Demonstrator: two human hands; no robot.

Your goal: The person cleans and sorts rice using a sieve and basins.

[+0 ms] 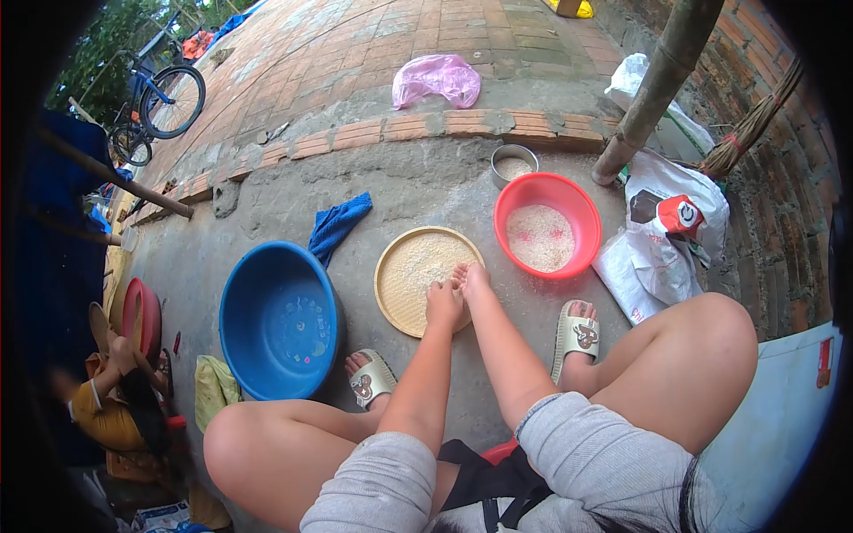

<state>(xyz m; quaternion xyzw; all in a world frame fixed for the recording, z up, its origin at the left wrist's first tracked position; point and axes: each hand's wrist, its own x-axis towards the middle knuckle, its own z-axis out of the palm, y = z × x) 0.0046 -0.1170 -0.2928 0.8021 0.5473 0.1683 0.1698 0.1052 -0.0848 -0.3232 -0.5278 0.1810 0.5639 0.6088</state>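
A round, shallow, pale-yellow tray [387, 298] sits on the concrete in front of me with a layer of light rice-like grains [425, 258] on it. My left hand [444, 302] is over its right part, fingers curled in toward my other hand. My right hand [472, 277] is beside it at the tray's right rim, cupped with bent fingers. The two hands meet at the fingertips, and anything between them is too small to make out. A red plastic basin [590, 233] with pale grains [540, 238] stands to the right of the tray.
A large blue basin [283, 320] stands left, with a blue cloth [339, 224] behind it. A metal bowl [514, 163] of grain touches the red basin's far side. White sacks [657, 258] lean beside a bamboo post [657, 89]. Another person [111, 409] sits far left.
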